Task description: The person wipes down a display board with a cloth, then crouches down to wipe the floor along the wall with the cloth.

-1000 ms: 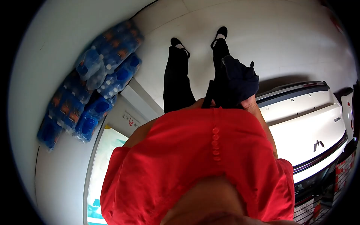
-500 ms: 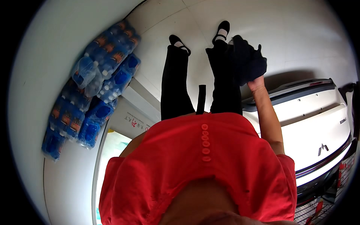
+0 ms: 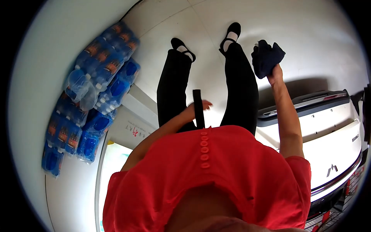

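My right hand (image 3: 275,75), arm stretched forward over the floor, grips a bunched dark navy cloth (image 3: 266,58). The bundle stands up in several soft points and hides most of the fingers. In front of my waist is my left hand (image 3: 191,111), partly behind a hanging black strap (image 3: 198,108). Its visible fingers are loosely bent and a little apart, and I see nothing held in them.
On the left, several shrink-wrapped packs of blue bottles (image 3: 102,58) are stacked by the wall. A white car's rear end (image 3: 324,143) is on the right. Wire racks (image 3: 349,193) stand behind it. Pale tiled floor (image 3: 170,19) lies around my feet.
My right hand has carried the dark cloth to the right, away from my leg. My left hand has come into view in front of my waist.
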A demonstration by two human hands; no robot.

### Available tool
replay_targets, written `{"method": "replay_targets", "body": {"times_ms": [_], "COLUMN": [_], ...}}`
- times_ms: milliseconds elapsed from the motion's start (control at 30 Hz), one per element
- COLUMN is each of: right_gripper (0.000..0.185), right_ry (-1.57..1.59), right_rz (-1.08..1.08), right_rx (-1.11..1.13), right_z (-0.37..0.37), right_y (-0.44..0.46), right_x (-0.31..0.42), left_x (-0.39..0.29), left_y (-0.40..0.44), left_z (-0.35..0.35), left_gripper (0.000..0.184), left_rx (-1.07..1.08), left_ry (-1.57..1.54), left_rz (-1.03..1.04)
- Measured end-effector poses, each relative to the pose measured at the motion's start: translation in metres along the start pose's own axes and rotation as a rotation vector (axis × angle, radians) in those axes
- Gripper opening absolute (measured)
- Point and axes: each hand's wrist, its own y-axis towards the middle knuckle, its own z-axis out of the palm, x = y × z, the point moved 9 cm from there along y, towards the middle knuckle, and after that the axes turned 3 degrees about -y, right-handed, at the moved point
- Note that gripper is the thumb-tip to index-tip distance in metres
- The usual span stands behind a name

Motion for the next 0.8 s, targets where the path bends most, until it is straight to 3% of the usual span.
{"method": "replay_targets", "body": {"times_ms": [67, 100, 133, 333, 467, 667, 800], "right_gripper": [0.052, 0.053, 0.053, 0.080, 0.079, 0.081, 0.090], "right_ry": [-0.053, -0.063, -0.075, -0.419, -0.472, -0.687, -0.701], "right_rz": [0.005, 0.001, -0.003, 0.062, 0.162, 0.117, 0.128], "right_rx": [-0.012, -0.052, -0.091, -0.292, -0.236, -0.082, -0.094], "right_z": [-0.005, -0.011, -0.016, -0.021, -0.026, 0.005, -0.010], "right_y": [0.031, 0.047, 0.062, 0.116, 0.181, 0.231, 0.270], "right_x": [-0.001, -0.002, -0.001, -0.005, -0.035, -0.045, -0.065], "left_x": [-0.005, -0.053, -0.040, -0.089, -0.135, -0.154, -0.156], "left_y": [0.022, 0.017, 0.028, 0.070, 0.084, 0.118, 0.128], "left_z": [-0.057, -0.074, -0.104, -0.219, -0.254, -0.286, -0.311], "left_gripper": [0.031, 0.030, 0.028, 0.032, 0.034, 0.040, 0.043], "left_rx": [-0.212, -0.268, -0.450, -0.701, -0.800, -0.766, -0.758], "left_ry": [-0.099, 0.054, -0.083, -0.081, -0.035, 0.035, 0.214], "left_rz": [0.133, 0.339, 0.015, 0.140, 0.223, 0.283, 0.198]}}
